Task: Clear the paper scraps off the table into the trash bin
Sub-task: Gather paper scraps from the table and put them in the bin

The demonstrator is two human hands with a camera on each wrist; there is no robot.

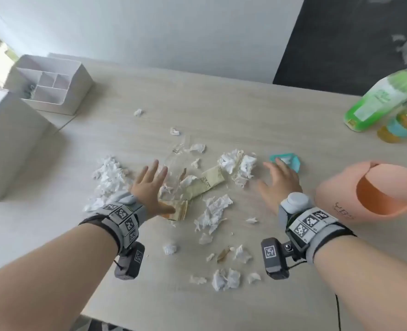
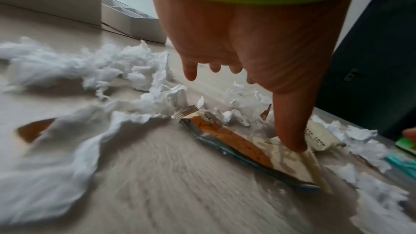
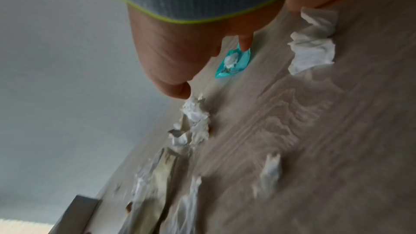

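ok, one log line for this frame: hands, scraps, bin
left hand: open, over wrappers | right hand: open, holds nothing | paper scraps: scattered on table | trash bin: right of scraps

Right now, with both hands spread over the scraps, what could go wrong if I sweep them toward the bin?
1. The paper scraps lie scattered far apart; one sweep would likely miss the outlying bits, such as the small piece near the organizer.
2. The trash bin lies tilted at the table's right edge; pushing scraps hard might shove it off.
3. The left hand rests on a wrapper, which may drag along.
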